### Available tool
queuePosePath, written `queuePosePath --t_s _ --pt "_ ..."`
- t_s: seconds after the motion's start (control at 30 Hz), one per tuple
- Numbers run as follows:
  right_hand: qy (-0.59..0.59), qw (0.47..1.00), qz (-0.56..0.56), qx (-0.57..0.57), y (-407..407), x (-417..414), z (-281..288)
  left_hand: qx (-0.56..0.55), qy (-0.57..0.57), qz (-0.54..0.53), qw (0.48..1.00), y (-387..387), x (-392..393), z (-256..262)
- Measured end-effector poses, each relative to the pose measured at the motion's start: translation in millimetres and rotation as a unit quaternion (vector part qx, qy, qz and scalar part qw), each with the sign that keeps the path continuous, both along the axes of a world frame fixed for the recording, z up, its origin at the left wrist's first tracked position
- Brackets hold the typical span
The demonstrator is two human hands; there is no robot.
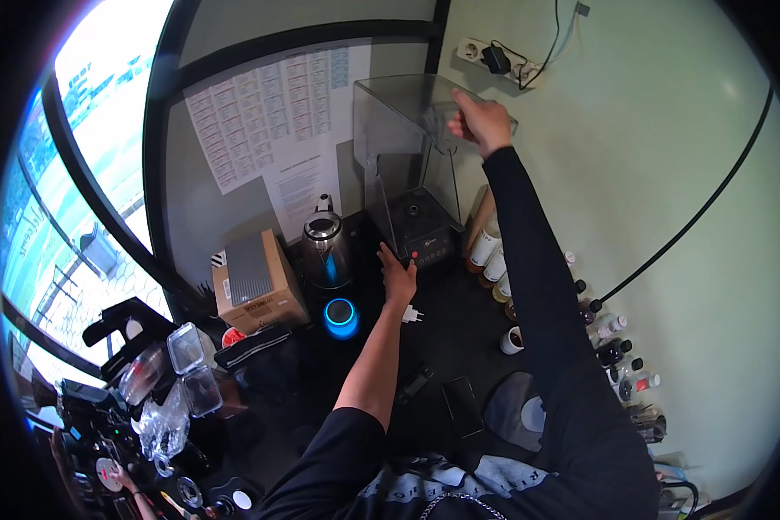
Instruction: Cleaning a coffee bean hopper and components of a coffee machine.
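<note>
A black blender base stands at the back of the black counter, inside a clear sound cover whose lid is raised. My left hand is at the lower front left corner of the cover, thumb near the red button, fingers pointing up along the side. Above the right side of the lid is my right hand, its fingers curled; whether it grips the lid or a cloth seen there is unclear. A white plug adapter lies just below my left hand.
Left of the blender stand a steel kettle, a blue-lit round device and a cardboard box. Syrup bottles line the right wall. A cup and a phone are nearer. Another person's hand shows lower left.
</note>
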State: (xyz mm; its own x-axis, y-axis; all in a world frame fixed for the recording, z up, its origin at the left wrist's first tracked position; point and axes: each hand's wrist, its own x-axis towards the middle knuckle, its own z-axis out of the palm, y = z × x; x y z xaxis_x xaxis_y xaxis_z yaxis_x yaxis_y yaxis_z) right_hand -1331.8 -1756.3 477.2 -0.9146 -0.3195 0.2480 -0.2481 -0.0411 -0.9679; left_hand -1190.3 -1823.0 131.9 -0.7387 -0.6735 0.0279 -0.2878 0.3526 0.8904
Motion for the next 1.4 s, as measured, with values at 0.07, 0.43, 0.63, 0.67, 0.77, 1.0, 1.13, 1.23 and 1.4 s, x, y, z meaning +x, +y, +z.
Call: queuePosePath --t_s 0.07,0.43,0.63,0.67,0.77,1.0,1.13,1.23,1.4 --pt "-0.003 1.000 0.004 -0.005 -16 -10 15 -0.003 0.001 -0.004 1.000 0 -1 2" --pt "-0.031 0.989 0.046 0.139 -83 -65 50 0.009 0.002 -0.007 1.000 -1 -1 9" --pt "0.018 0.970 0.061 0.235 -80 -60 57 0.009 -0.012 -0.010 1.000 -5 6 10" --pt "0.028 0.965 0.064 0.251 -71 -59 58 0.011 -0.015 -0.010 1.000 -4 6 9" --pt "0.098 0.953 0.018 0.286 -20 -59 66 -0.005 0.012 -0.032 0.999 10 -17 3" --pt "0.134 0.931 0.337 -0.046 99 149 -74 -0.139 0.176 -0.052 0.973 -22 -17 -39" --pt "0.123 0.867 0.440 0.197 210 254 -132 -0.045 0.131 -0.056 0.989 -49 -14 -38" --pt "-0.021 0.919 0.325 0.222 344 321 -125 0.009 0.111 -0.066 0.992 -38 -24 -49" --pt "-0.114 0.980 -0.149 0.068 541 458 -68 0.039 0.090 -0.112 0.989 21 40 -2"
